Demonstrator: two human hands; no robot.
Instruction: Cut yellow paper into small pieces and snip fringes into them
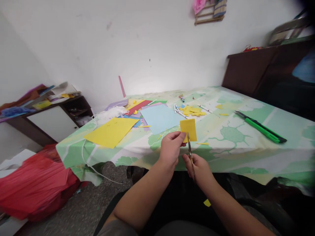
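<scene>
My left hand [171, 147] pinches the lower left corner of a small yellow paper square [190, 127], held upright over the table's front edge. Below and to the right, my right hand [197, 165] is closed round the handles of a pair of scissors [190, 149]. The scissor blades point up and overlap the lower middle of the square. Behind the square lies a heap of yellow paper pieces [193, 110], with a light blue sheet [158, 117] to its left.
A green cutter [264, 128] lies on the right of the patterned tablecloth [231, 131]. At left are a large yellow sheet [112, 131], a white string tangle [110, 113] and, on the floor, a red bag [36, 183]. Markers [180, 112] lie beside the heap.
</scene>
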